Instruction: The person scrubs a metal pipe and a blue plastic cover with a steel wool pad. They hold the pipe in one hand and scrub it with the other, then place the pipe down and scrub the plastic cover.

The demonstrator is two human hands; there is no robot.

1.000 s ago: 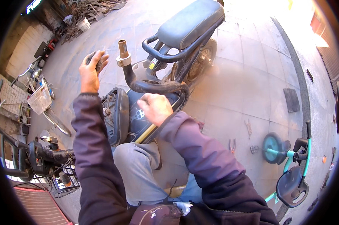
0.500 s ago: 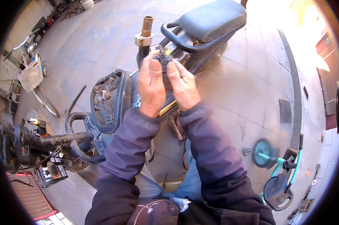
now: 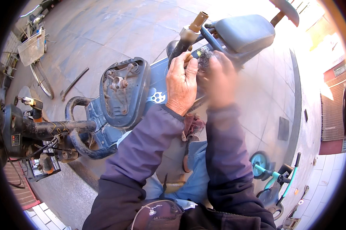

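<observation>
The right hand (image 3: 222,82) can swing right, over the floor tiles (image 3: 263,92). Ahead of it, the padded seat (image 3: 245,32) is in the way. The metal tube (image 3: 187,37) sticks up just by the left hand (image 3: 181,84) and blocks it in front. The upturned saddle (image 3: 123,92) stands in its way on the left.

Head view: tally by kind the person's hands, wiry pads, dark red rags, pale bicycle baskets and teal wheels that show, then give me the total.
Left hand and right hand: 2
Wiry grey pad: 1
Dark red rag: 1
Pale bicycle basket: 1
Teal wheel: 1
Total: 6
</observation>
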